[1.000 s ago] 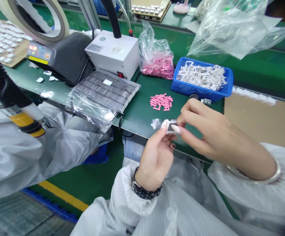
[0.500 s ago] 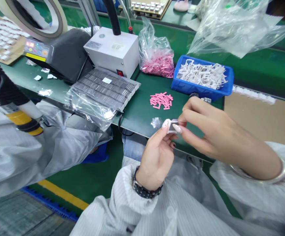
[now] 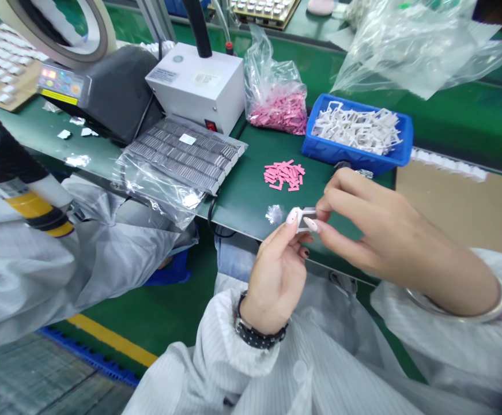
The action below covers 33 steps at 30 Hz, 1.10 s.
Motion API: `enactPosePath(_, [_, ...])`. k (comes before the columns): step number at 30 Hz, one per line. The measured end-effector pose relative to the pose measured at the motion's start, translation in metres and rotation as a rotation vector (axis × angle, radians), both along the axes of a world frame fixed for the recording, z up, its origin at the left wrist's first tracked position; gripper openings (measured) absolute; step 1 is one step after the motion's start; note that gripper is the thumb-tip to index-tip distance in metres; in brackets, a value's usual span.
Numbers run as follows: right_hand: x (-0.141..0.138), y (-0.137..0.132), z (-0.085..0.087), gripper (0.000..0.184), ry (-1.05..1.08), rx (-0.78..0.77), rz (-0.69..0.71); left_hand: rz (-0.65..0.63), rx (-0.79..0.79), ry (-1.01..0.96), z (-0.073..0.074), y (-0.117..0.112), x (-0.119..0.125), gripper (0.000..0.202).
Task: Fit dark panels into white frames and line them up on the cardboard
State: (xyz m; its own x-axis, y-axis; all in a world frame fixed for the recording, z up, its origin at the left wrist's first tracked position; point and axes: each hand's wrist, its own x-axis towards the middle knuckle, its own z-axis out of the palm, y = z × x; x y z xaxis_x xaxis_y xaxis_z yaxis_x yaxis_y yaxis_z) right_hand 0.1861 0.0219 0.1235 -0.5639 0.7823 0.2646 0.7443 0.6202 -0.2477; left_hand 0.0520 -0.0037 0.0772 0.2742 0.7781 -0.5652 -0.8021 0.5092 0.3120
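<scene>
Left hand (image 3: 274, 282) and right hand (image 3: 376, 230), narrow grips both, pinch a small rectangular white frame (image 3: 301, 222), long axis seemingly side to side, flat grey face toward us, by the green worktop's (image 3: 246, 207) near edge.

From the frame (image 3: 305, 221), the left hand (image 3: 279, 268) lies at 7 o'clock and the right hand (image 3: 365, 225) at 3, the board (image 3: 462, 207) beyond it. On the bench (image 3: 244, 204), strips (image 3: 285, 174) lie at 11, a bag (image 3: 262, 57) behind them; the bin (image 3: 348, 159) is at 1. The pack (image 3: 175, 155) sits at 10, the box (image 3: 207, 95) behind it; farther out at 10, the roll (image 3: 109, 37) rests on the dispenser (image 3: 116, 86).
</scene>
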Motion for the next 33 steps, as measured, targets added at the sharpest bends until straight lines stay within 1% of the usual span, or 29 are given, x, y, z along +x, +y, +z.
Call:
enactPosePath(6, [0.0, -0.002, 0.001, 0.016, 0.012, -0.001, -0.027, 0.01, 0.025, 0.006, 0.0, -0.001, 0.001, 0.018])
enactPosePath(14, [-0.001, -0.003, 0.003, 0.016, 0.016, 0.012, -0.064, 0.009, 0.004, 0.013, 0.0, -0.001, 0.001, 0.018])
enactPosePath(18, [0.004, -0.002, 0.004, 0.022, 0.027, 0.039, -0.066, 0.005, 0.001, 0.001, -0.001, -0.001, 0.001, 0.02])
enactPosePath(20, [0.008, -0.001, 0.005, 0.027, 0.058, 0.019, -0.054, -0.011, 0.003, -0.013, -0.002, -0.001, 0.0, 0.019])
enactPosePath(22, [0.011, 0.0, 0.004, 0.027, 0.158, -0.045, -0.087, -0.039, 0.0, -0.026, -0.002, -0.002, -0.001, 0.016])
enactPosePath(23, [0.012, 0.0, 0.002, 0.024, 0.248, -0.088, -0.129, -0.052, 0.001, -0.031, -0.002, -0.002, -0.001, 0.015])
enactPosePath(25, [0.008, -0.001, -0.006, 0.014, 0.497, -0.163, -0.222, -0.064, -0.003, -0.035, -0.002, -0.002, -0.001, 0.014])
enactPosePath(26, [0.004, -0.002, -0.012, 0.015, 0.626, -0.207, -0.244, -0.062, -0.008, -0.035, -0.002, -0.002, -0.001, 0.014])
enactPosePath(28, [-0.006, -0.004, -0.025, 0.026, 0.839, -0.324, -0.247, -0.05, -0.026, -0.033, -0.002, -0.001, 0.001, 0.014])
enactPosePath(29, [-0.011, -0.005, -0.031, 0.027, 0.907, -0.402, -0.252, -0.047, -0.031, -0.036, -0.002, -0.001, 0.002, 0.015])
enactPosePath(31, [-0.02, -0.006, -0.042, 0.022, 0.984, -0.542, -0.295, -0.047, -0.029, -0.05, -0.002, 0.0, 0.003, 0.016])
enactPosePath(33, [-0.026, -0.006, -0.048, 0.016, 1.029, -0.59, -0.359, -0.042, -0.035, -0.064, -0.004, 0.001, 0.003, 0.016])
